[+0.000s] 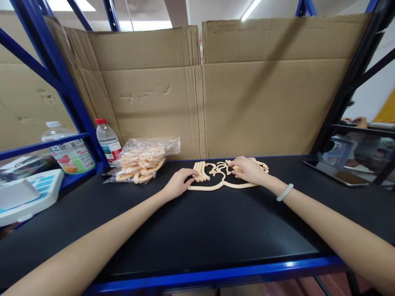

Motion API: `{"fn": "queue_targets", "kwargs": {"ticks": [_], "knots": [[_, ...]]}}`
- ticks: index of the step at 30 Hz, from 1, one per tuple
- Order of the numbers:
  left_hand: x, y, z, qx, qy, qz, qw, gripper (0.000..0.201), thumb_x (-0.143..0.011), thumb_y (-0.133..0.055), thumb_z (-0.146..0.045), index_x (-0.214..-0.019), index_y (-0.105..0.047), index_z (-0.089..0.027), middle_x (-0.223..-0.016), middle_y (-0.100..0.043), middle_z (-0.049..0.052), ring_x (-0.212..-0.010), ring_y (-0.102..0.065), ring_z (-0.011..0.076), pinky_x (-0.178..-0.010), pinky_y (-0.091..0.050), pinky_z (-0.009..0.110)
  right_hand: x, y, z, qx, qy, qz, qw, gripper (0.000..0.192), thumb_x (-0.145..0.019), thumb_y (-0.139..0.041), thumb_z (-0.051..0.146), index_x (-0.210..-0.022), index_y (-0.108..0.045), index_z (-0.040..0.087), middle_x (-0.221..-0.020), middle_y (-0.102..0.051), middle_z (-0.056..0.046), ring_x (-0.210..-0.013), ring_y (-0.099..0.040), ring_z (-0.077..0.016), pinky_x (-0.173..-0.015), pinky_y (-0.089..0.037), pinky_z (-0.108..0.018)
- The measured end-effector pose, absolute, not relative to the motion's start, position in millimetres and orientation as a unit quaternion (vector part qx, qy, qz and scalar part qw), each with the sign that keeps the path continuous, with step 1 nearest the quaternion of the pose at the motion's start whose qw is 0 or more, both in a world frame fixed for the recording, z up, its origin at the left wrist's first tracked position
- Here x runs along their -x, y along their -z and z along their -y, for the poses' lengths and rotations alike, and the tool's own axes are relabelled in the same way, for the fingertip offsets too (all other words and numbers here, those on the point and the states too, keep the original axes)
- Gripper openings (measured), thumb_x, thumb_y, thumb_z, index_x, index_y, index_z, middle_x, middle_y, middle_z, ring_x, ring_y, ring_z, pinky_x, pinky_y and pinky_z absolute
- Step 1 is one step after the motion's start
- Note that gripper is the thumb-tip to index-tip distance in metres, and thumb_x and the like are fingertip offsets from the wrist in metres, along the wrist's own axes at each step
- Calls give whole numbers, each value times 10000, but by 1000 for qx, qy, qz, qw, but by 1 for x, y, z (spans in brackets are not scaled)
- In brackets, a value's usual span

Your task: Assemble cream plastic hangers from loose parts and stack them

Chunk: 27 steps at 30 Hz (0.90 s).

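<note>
Beige clothes hangers lie on the black tabletop in front of me. One hanger lies nearest, its curved arms spread left and right and its hook pointing away. Behind it, several more hangers overlap in a row, with their left ends lined up. My left hand rests at those left ends, thumb and forefinger apart and touching them. Over the right part of the row, my right hand has its fingers bent down and closed on a hanger. Its palm hides part of the hangers beneath.
Clear plastic bags of hangers lie left of my hands, beside a red-capped bottle. A white scale and a labelled jug stand further left. A phone lies right. Cardboard walls the back.
</note>
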<state>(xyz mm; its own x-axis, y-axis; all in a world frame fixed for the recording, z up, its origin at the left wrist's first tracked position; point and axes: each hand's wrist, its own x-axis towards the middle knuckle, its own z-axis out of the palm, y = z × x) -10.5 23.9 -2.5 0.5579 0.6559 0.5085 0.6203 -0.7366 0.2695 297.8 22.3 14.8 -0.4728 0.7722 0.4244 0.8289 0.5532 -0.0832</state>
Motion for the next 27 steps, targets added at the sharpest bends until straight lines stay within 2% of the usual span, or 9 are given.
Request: {"fn": "queue_targets", "kwargs": {"ticks": [3,6,14,18,22,27], "knots": [[10,2,-23,-883,-299,-359,37,207,-829,-527,-131,-993,-634,-196,-1071,-696,48,-1032,-615,200,-935,-465,376,-298,-12,-23,453,61,872,174,308,-894,-454,171,-1151,-620,209,-1174,-622,-118,-1144,-520,-274,-939,-382,-450],[9,1,-22,-886,-297,-353,43,179,-836,-518,-133,-961,-627,-200,-1054,-689,44,-1017,-611,195,-930,-460,371,-299,-9,-23,443,55,883,146,362,-886,-407,102,-1150,-617,234,-1191,-616,-99,-1160,-508,-273,-951,-362,-465],[7,-2,-21,-890,-286,-352,50,131,-867,-488,-169,-891,-615,-189,-966,-625,58,-951,-571,200,-895,-452,380,-290,-11,-19,422,81,892,140,242,-896,-482,124,-1035,-658,216,-1076,-650,-88,-1039,-554,-259,-911,-361,-439],[8,0,-25,-891,-279,-354,57,162,-871,-470,-162,-875,-630,-186,-971,-590,64,-961,-544,205,-920,-436,397,-287,-6,-24,430,54,883,180,177,-881,-523,132,-944,-674,200,-996,-659,-84,-985,-558,-264,-886,-366,-435],[8,5,-29,-886,-285,-360,61,180,-864,-476,-162,-900,-649,-193,-975,-566,69,-984,-524,216,-941,-423,414,-289,-2,-28,427,29,876,223,162,-881,-507,122,-853,-650,195,-903,-653,-57,-898,-566,-222,-840,-405,-377],[8,4,-28,-869,-323,-371,60,132,-854,-491,-177,-828,-620,-189,-949,-541,63,-943,-536,217,-911,-446,402,-293,-5,-32,424,12,859,289,178,-887,-438,98,-900,-596,180,-900,-610,-69,-865,-563,-186,-810,-441,-325]]}}
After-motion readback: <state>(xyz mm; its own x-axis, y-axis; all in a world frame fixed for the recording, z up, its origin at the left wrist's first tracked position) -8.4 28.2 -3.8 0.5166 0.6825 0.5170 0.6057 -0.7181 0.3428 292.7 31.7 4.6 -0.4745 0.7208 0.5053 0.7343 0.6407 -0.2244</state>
